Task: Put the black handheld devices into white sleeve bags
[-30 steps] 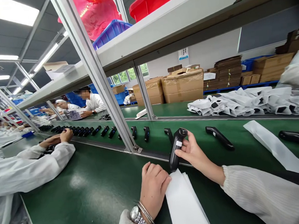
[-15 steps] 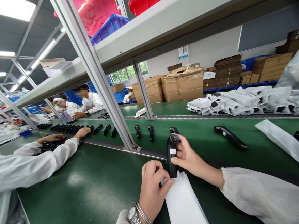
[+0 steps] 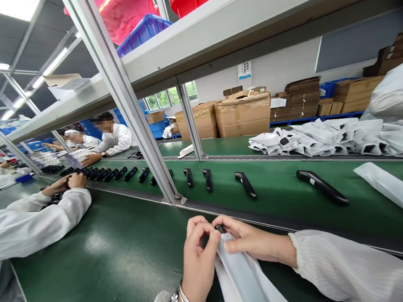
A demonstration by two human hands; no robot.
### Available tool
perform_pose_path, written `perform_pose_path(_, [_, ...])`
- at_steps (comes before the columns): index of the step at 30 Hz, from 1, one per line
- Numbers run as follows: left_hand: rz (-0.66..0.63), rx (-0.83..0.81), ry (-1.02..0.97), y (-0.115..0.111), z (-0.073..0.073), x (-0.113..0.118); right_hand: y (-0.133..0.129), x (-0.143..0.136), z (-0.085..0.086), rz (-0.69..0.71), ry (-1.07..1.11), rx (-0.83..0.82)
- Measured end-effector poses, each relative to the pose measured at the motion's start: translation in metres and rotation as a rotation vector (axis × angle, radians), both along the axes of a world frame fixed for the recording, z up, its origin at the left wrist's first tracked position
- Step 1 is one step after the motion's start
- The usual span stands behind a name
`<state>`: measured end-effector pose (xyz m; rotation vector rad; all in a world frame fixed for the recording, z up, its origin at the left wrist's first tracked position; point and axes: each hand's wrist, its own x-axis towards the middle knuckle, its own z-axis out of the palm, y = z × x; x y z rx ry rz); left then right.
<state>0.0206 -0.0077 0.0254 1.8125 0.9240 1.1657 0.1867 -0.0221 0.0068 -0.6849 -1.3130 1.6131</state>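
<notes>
Both my hands meet at the mouth of a white bag (image 3: 245,277), a long thin sleeve. Only the dark head (image 3: 220,228) of a black handheld device shows there; the rest is inside the bag. My left hand (image 3: 198,257) is closed, thumb and fingers pinching the bag's upper edge. My right hand (image 3: 251,239) closes on the bagged device from the other side, its thumb on the bag and its fingers curled near the device's head. More white bag material (image 3: 226,289) lies beneath. Another black device (image 3: 245,184) with an angled head lies on the green belt beyond.
A green conveyor belt (image 3: 276,187) runs across, carrying several black devices and a filled white bag (image 3: 390,190). Behind it lies a heap of filled white bags (image 3: 325,137). A metal post (image 3: 125,96) and an overhead shelf (image 3: 214,39) stand close. A co-worker's sleeves (image 3: 54,221) are at left.
The black device has gone down into the white bag, my right hand lowering with it to beside my left. Devices on the belt have shifted slightly right. The co-worker's hands have drawn together.
</notes>
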Motion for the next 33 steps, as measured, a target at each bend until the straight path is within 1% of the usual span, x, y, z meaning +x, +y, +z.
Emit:
perform_pose_path(2, [-0.003, -0.034, -0.018, 0.0, 0.0, 0.001, 0.0, 0.001, 0.001, -0.043, -0.024, 0.025])
perform_pose_path(4, [-0.006, -0.031, -0.028, -0.001, 0.0, 0.001, -0.001, 0.001, 0.002, -0.049, -0.034, 0.028])
perform_pose_path(6, [0.005, -0.009, -0.028, -0.001, 0.0, 0.0, -0.004, -0.001, 0.003, -0.016, -0.005, -0.017])
perform_pose_path(9, [0.06, 0.038, -0.032, 0.005, -0.002, -0.002, -0.011, -0.009, 0.004, 0.103, 0.005, -0.123])
perform_pose_path(10, [0.073, 0.047, -0.033, 0.008, -0.003, -0.003, -0.012, -0.012, 0.004, 0.115, -0.006, -0.149])
perform_pose_path(11, [0.075, 0.051, -0.031, 0.011, -0.005, -0.004, -0.011, -0.012, 0.006, 0.088, -0.024, -0.156])
perform_pose_path(12, [0.071, 0.052, -0.023, 0.015, -0.006, -0.005, -0.009, -0.01, 0.008, 0.024, -0.048, -0.142])
perform_pose_path(14, [0.059, 0.051, 0.038, 0.021, -0.008, -0.008, -0.001, 0.004, 0.017, -0.181, -0.119, -0.084])
perform_pose_path(15, [0.06, 0.052, 0.096, 0.023, -0.01, -0.01, 0.005, 0.018, 0.023, -0.303, -0.18, -0.043])
perform_pose_path(17, [0.069, 0.053, 0.26, 0.027, -0.011, -0.014, 0.018, 0.057, 0.036, -0.555, -0.355, 0.019])
perform_pose_path(18, [0.071, 0.05, 0.36, 0.028, -0.012, -0.016, 0.024, 0.08, 0.041, -0.699, -0.495, 0.052])
perform_pose_path(20, [0.065, 0.04, 0.546, 0.029, -0.012, -0.018, 0.032, 0.127, 0.045, -0.902, -0.885, 0.14])
perform_pose_path(21, [0.059, 0.036, 0.618, 0.028, -0.012, -0.019, 0.035, 0.148, 0.044, -0.977, -1.112, 0.18])
perform_pose_path(22, [0.052, 0.032, 0.671, 0.027, -0.011, -0.019, 0.037, 0.165, 0.04, -1.044, -1.319, 0.181])
perform_pose_path(23, [0.044, 0.028, 0.703, 0.026, -0.011, -0.019, 0.038, 0.178, 0.036, -1.082, -1.492, 0.21])
perform_pose_path(24, [0.035, 0.027, 0.715, 0.025, -0.011, -0.018, 0.039, 0.185, 0.03, -1.098, -1.618, 0.251])
perform_pose_path(25, [0.025, 0.029, 0.71, 0.024, -0.011, -0.017, 0.041, 0.186, 0.025, -1.088, -1.674, 0.285])
perform_pose_path(26, [0.014, 0.035, 0.694, 0.023, -0.011, -0.017, 0.043, 0.182, 0.02, -1.054, -1.669, 0.312])
perform_pose_path(28, [-0.004, 0.065, 0.638, 0.021, -0.011, -0.015, 0.052, 0.164, 0.013, -0.951, -1.56, 0.313])
perform_pose_path(30, [-0.01, 0.12, 0.594, 0.02, -0.011, -0.014, 0.067, 0.138, 0.01, -0.85, -1.447, 0.263])
perform_pose_path(33, [-0.002, 0.221, 0.597, 0.018, -0.011, -0.013, 0.097, 0.107, 0.007, -0.772, -1.373, 0.192])
